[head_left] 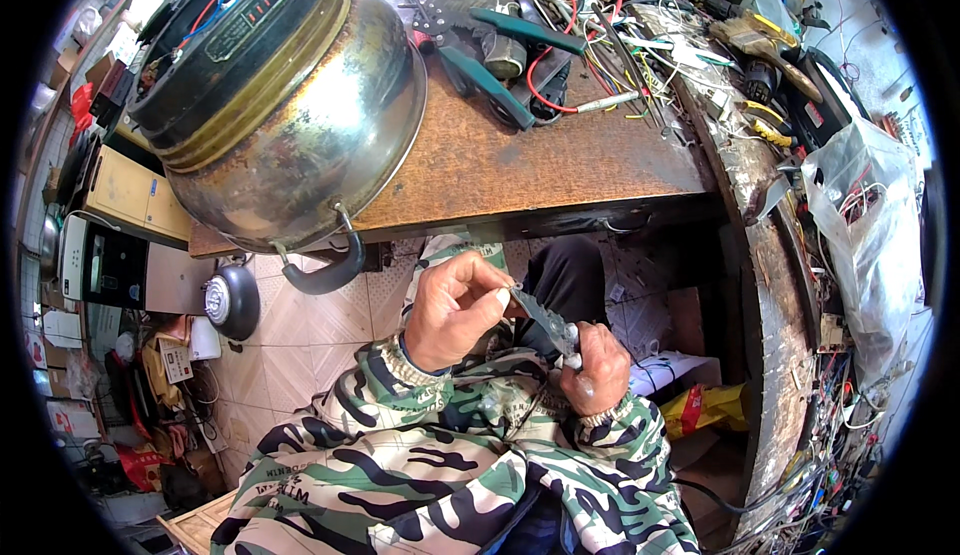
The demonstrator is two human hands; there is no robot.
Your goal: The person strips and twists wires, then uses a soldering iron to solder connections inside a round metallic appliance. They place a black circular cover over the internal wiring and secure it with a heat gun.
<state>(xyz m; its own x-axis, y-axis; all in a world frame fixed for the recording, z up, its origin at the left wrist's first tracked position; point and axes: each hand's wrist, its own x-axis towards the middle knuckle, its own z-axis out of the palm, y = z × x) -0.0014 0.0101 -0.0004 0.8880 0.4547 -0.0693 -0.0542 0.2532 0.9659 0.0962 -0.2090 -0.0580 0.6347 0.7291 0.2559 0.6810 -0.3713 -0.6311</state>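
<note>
My left hand point(455, 310) is closed in a pinch, thumb against fingertips, over my lap. Something tiny shows at those fingertips, too small to name. My right hand point(598, 370) is wrapped round a crumpled, clear plastic bag point(545, 320), which looks small and greyish. Its see-through film stretches up from the right fist to the left fingertips, and a bit more bulges out below the fist. Whatever may be inside it cannot be made out. Both hands are in front of the wooden bench point(520, 170), below its near edge.
A tarnished metal pot point(300, 105) lies tipped on the bench at the left, its black handle point(335, 270) overhanging the edge. Green-handled pliers point(485, 85) and tangled wires point(640, 65) crowd the back. A round black lid point(231, 302) is at lower left; a plastic bag of wires point(865, 225) is at right.
</note>
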